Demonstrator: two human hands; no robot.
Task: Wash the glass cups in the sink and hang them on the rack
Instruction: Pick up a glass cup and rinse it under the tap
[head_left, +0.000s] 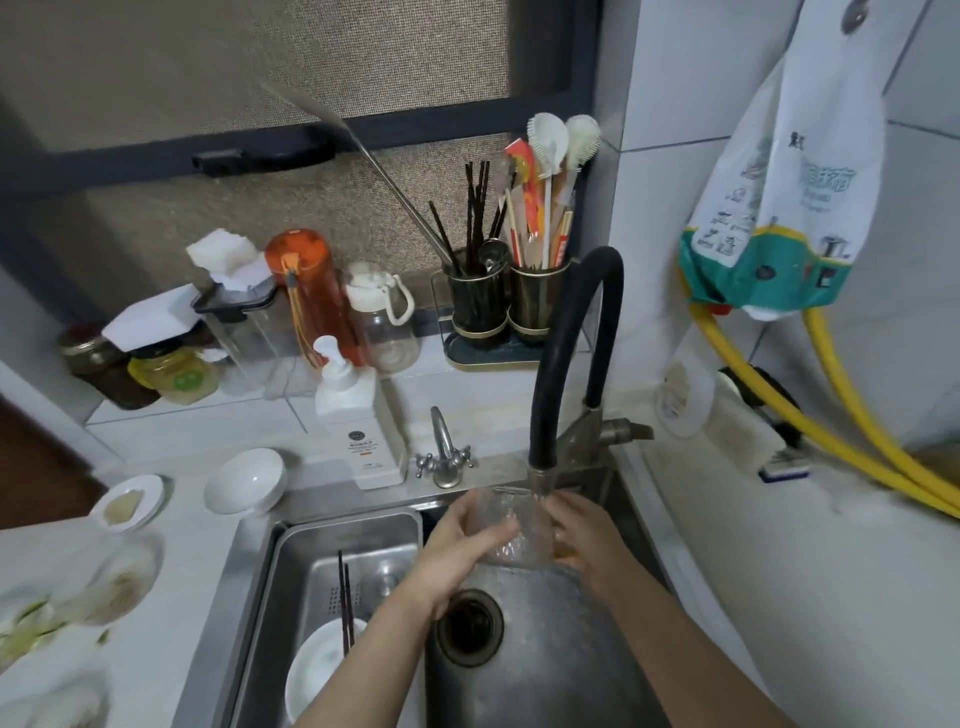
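Observation:
A clear glass cup (511, 525) is held over the steel sink (540, 654), right under the spout of the black hose faucet (558, 358). My left hand (457, 545) grips the cup's left side with curled fingers. On the cup's right side, my right hand (587, 535) wraps around it, and something yellowish shows under those fingers. Water blurs the glass. No rack for cups is in view.
A steel basin (291, 561) in the sink's left part holds a white bowl (317, 670) and dark chopsticks (345, 603). The drain (470, 629) is below my hands. A soap bottle (358, 431), small tap (444, 452), utensil holders (506, 301) and jars line the back. Yellow hoses (852, 426) run at right.

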